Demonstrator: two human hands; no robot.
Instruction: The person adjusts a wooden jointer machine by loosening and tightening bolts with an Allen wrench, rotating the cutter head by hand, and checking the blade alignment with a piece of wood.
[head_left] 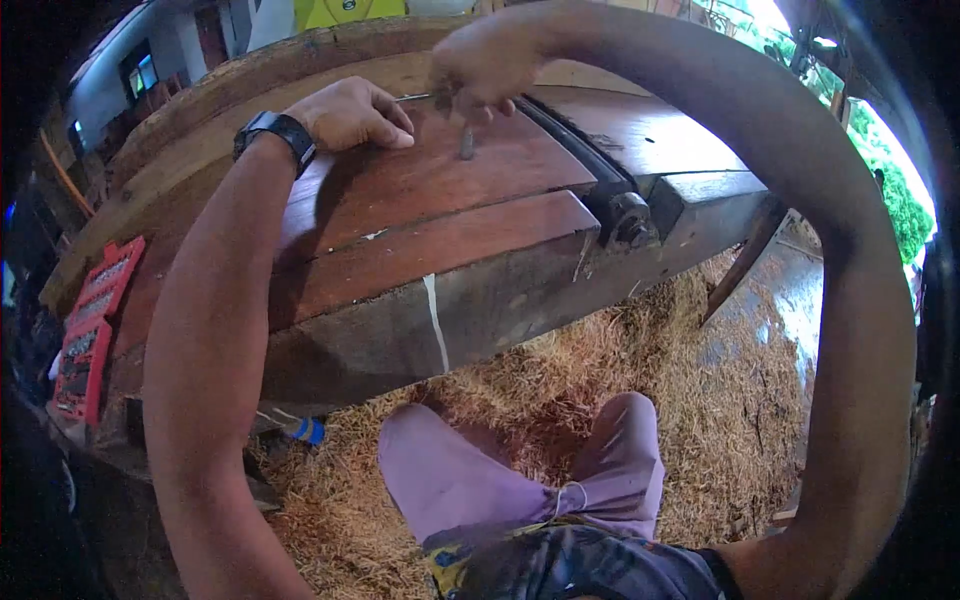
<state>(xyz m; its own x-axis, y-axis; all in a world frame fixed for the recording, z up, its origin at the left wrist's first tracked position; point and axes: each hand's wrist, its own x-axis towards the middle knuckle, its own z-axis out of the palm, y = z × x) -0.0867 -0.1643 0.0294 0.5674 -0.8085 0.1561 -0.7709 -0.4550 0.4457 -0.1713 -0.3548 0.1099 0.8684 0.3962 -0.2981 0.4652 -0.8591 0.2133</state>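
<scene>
On the far part of the wooden workbench [430, 220], my left hand [345, 115] rests with its fingers pressed together at the surface; whatever they pinch is too small to make out. A dark watch is on that wrist. My right hand [485, 70] is raised just to the right, its fingers curled and blurred by motion. A small grey upright piece [467, 143] shows below the right hand, and I cannot tell whether it is held. A thin light strip [413, 97] lies between the two hands.
An open red case [95, 330] of small metal pieces sits at the bench's left end. A dark metal bar with a clamp-like end [630, 220] crosses the bench's right side. Wood shavings [720, 420] cover the floor. A blue object [312, 431] is below the bench.
</scene>
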